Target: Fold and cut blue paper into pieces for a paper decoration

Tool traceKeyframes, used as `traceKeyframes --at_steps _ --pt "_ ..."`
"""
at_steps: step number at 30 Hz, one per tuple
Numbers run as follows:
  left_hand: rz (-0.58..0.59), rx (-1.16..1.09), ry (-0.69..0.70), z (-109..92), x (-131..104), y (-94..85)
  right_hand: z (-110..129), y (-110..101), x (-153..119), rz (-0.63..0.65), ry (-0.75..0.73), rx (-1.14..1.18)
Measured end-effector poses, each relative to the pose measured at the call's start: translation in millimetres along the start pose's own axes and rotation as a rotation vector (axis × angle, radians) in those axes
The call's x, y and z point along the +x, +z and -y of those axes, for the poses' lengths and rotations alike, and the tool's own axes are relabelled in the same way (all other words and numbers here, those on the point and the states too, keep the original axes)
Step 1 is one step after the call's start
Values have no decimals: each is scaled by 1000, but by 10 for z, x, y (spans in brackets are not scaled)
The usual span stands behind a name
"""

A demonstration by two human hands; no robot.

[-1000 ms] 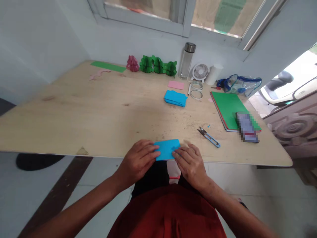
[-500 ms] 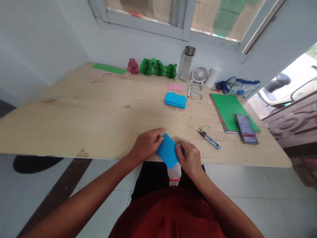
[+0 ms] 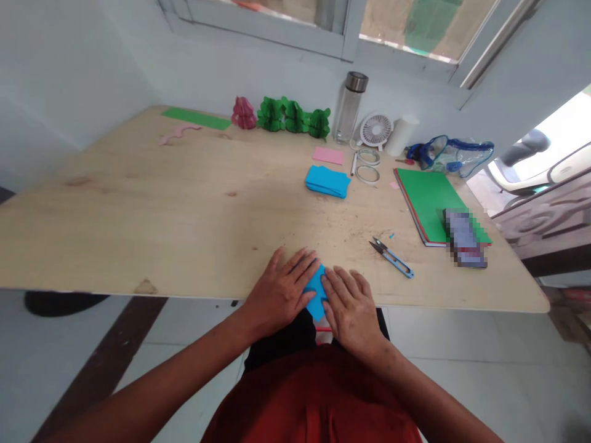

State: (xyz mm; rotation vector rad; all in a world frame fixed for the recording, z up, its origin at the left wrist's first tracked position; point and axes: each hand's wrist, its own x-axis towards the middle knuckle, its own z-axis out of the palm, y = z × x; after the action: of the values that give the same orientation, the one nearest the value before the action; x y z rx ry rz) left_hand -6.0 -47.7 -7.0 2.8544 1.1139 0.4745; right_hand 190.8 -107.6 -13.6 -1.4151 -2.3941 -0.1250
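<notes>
A blue paper [image 3: 316, 295] lies at the table's front edge, its lower corner sticking out past the edge. My left hand [image 3: 281, 289] lies flat over its left side with the fingers stretched out. On the right side of the paper rests my right hand [image 3: 351, 301], its fingers also extended and flat. Both hands hide parts of the sheet. Farther back sits a stack of blue papers [image 3: 327, 182], with a pink paper [image 3: 328, 155] behind it. Blue-handled thread snips [image 3: 392, 258] lie to the right of my right hand.
Green paper shapes [image 3: 293, 117], a pink one [image 3: 243, 113], a bottle [image 3: 349, 107], a small fan [image 3: 375, 130] and tape rolls [image 3: 368, 175] stand or lie at the back. A phone [image 3: 465, 239] rests on a green folder [image 3: 434, 203] at right.
Both hands have gone from gripping the blue paper's sides to lying flat on it, fingers extended. Less of the paper shows now. The camera view has shifted slightly.
</notes>
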Motion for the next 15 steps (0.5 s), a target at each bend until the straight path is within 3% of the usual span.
traceKeyframes --at_steps 15 --pt "38 20 -71 153 -63 35 -24 7 -19 1 -9 -3"
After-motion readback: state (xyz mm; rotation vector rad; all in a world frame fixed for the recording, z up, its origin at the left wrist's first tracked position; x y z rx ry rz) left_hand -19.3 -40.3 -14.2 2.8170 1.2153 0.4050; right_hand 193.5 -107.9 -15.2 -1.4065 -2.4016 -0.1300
